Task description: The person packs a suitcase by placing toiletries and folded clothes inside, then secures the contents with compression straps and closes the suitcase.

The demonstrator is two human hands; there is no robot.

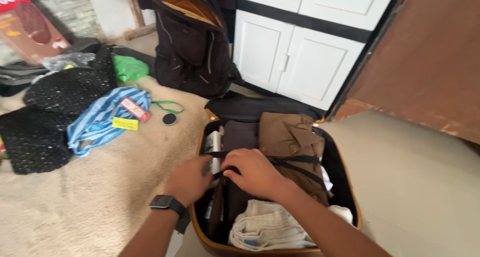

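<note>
Left of both hands: striped blue bag [102,118] on carpet | left hand [190,179] pinching black strap [295,160] buckle end | right hand [255,173] gripping same strap over open suitcase [350,197] | advice: keep strap flat across brown garment [290,137], tension even.

Open suitcase [345,187], packed: brown garment [290,137] at its far end, cream folded cloth [265,227] at its near end. Left hand [190,179] and right hand [255,172] meet on black strap [300,159] across its middle. Black backpack [190,47] beyond it.
</note>
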